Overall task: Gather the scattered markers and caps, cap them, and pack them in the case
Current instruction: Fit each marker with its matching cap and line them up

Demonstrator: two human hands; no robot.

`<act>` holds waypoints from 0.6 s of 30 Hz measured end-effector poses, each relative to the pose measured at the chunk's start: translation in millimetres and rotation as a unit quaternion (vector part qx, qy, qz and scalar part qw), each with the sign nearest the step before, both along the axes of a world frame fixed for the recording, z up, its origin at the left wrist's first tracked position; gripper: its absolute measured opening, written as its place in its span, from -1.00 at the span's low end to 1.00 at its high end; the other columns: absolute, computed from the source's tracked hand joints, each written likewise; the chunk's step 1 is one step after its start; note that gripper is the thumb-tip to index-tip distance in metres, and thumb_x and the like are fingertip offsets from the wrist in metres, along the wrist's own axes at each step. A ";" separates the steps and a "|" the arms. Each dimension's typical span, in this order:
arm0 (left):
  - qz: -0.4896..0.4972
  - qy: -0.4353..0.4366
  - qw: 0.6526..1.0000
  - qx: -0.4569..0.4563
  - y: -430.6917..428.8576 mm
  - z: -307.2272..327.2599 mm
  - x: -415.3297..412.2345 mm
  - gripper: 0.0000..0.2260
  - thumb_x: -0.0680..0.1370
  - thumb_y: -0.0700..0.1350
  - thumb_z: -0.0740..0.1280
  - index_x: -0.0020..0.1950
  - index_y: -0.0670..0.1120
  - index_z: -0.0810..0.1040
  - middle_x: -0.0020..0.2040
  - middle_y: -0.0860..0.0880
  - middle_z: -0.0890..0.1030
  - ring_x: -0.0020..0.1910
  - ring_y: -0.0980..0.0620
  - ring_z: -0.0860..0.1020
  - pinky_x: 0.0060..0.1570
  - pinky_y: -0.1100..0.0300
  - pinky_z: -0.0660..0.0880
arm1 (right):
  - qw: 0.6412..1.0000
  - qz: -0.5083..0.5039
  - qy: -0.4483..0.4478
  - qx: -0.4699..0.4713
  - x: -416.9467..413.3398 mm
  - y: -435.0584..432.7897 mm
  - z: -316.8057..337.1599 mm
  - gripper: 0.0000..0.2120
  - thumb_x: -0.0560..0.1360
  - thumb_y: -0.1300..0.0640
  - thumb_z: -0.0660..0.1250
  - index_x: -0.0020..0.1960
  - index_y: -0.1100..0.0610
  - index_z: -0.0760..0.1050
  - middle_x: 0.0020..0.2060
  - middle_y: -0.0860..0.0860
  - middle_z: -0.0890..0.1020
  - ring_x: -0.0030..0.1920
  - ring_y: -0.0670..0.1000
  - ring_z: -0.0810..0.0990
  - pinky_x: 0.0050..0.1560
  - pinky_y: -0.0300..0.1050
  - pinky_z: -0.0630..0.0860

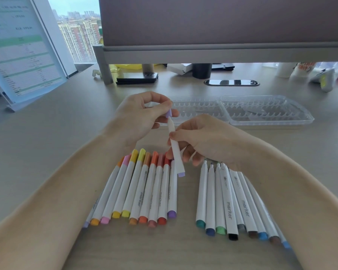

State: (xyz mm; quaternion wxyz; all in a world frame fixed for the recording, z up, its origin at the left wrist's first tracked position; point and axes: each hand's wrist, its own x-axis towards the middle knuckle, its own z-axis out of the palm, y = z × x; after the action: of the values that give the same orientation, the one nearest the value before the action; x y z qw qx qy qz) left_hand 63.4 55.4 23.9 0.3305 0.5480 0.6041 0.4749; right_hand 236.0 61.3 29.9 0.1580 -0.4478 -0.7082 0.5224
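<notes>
My right hand point(201, 139) grips a white marker point(176, 151) with a lilac end, held upright over the desk. My left hand point(142, 115) pinches a lilac cap point(168, 113) right at the marker's upper tip. Below lie two rows of white markers. The left row of capped markers point(144, 188) has orange, pink, yellow and red caps. The right row of uncapped markers point(232, 201) has bare tips and green, blue, black and brown ends. The clear plastic case point(242, 112) lies open behind my hands, both halves showing ridged slots.
A document stand point(21, 53) with a printed sheet leans at the left. A grey monitor riser point(203, 51) spans the back, with a black phone point(137, 77), a dark cup point(201, 70) and a cable grommet point(231, 82) beneath it. Cups and packets sit at the far right.
</notes>
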 end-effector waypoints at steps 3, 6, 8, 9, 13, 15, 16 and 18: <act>-0.005 0.012 1.000 0.003 -2.7 1.6 2.0 -0.90 0.64 -0.05 0.37 0.07 -0.02 0.65 -0.09 0.11 0.76 -0.06 0.15 0.71 0.07 0.16 0.58 | 1.000 -0.010 0.004 0.012 0.5 -0.5 0.1 -0.75 0.68 0.06 0.27 0.04 0.20 0.64 -0.17 0.05 0.78 -0.32 -0.09 0.62 -0.37 -0.30 0.50; -0.021 0.017 1.000 -0.010 -5.0 3.1 3.5 -0.90 0.65 -0.06 0.36 0.08 -0.05 0.65 -0.10 0.09 0.76 -0.08 0.15 0.71 0.06 0.16 0.56 | 0.999 -0.026 0.008 0.033 1.1 -2.2 0.0 -0.73 0.68 0.04 0.27 -0.01 0.18 0.65 -0.18 0.03 0.77 -0.42 -0.16 0.59 -0.46 -0.37 0.45; -0.024 0.013 1.000 -0.010 -5.4 3.7 3.4 -0.90 0.64 -0.07 0.37 0.07 -0.07 0.64 -0.09 0.07 0.76 -0.08 0.13 0.72 0.09 0.13 0.56 | 0.998 -0.037 0.014 0.042 2.1 -3.7 0.6 -0.70 0.68 0.02 0.27 -0.02 0.20 0.65 -0.24 0.02 0.76 -0.50 -0.19 0.55 -0.54 -0.41 0.37; -0.024 0.012 1.000 -0.007 -5.5 4.3 2.8 -0.90 0.64 -0.08 0.38 0.06 -0.08 0.64 -0.09 0.07 0.76 -0.08 0.12 0.72 0.10 0.11 0.56 | 0.998 -0.041 0.016 0.047 2.6 -4.1 1.1 -0.69 0.68 0.02 0.27 -0.01 0.22 0.65 -0.27 0.00 0.75 -0.52 -0.19 0.53 -0.57 -0.42 0.34; -0.036 0.003 0.999 -0.005 -5.8 5.8 1.0 -0.88 0.64 -0.08 0.38 0.10 -0.10 0.62 -0.07 0.03 0.76 -0.07 0.11 0.73 0.11 0.10 0.56 | 0.996 -0.051 0.027 0.065 3.2 -2.8 0.5 -0.69 0.68 0.03 0.27 0.00 0.25 0.64 -0.40 -0.05 0.70 -0.53 -0.21 0.53 -0.56 -0.43 0.35; -0.045 -0.001 0.999 -0.009 -6.4 6.9 0.5 -0.88 0.63 -0.08 0.39 0.11 -0.09 0.62 -0.07 0.01 0.77 -0.07 0.09 0.73 0.08 0.11 0.55 | 0.995 -0.055 0.034 0.074 3.0 -2.2 -1.1 -0.70 0.68 0.05 0.27 -0.03 0.24 0.63 -0.50 -0.09 0.63 -0.54 -0.22 0.53 -0.52 -0.43 0.38; -0.049 -0.004 0.999 -0.010 -6.7 7.7 0.4 -0.87 0.62 -0.08 0.40 0.12 -0.09 0.62 -0.07 0.00 0.77 -0.07 0.08 0.73 0.06 0.12 0.54 | 0.994 -0.056 0.039 0.080 2.7 -1.9 -2.0 -0.70 0.68 0.06 0.28 -0.05 0.24 0.63 -0.53 -0.10 0.61 -0.54 -0.22 0.53 -0.50 -0.43 0.39; -0.054 0.002 0.998 -0.013 -6.8 9.8 -0.5 -0.86 0.61 -0.07 0.41 0.14 -0.07 0.62 -0.08 -0.01 0.76 -0.08 0.07 0.73 0.03 0.12 0.55 | 0.993 -0.059 0.044 0.091 2.3 0.1 -4.1 -0.70 0.68 0.05 0.28 -0.08 0.23 0.63 -0.53 -0.10 0.61 -0.53 -0.21 0.54 -0.47 -0.42 0.40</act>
State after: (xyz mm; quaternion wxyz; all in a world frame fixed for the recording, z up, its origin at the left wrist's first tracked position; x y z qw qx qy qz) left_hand 62.9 48.5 33.8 0.3614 0.5768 0.5801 0.4475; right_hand 238.3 61.4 25.8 0.2599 -0.4489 -0.7178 0.4644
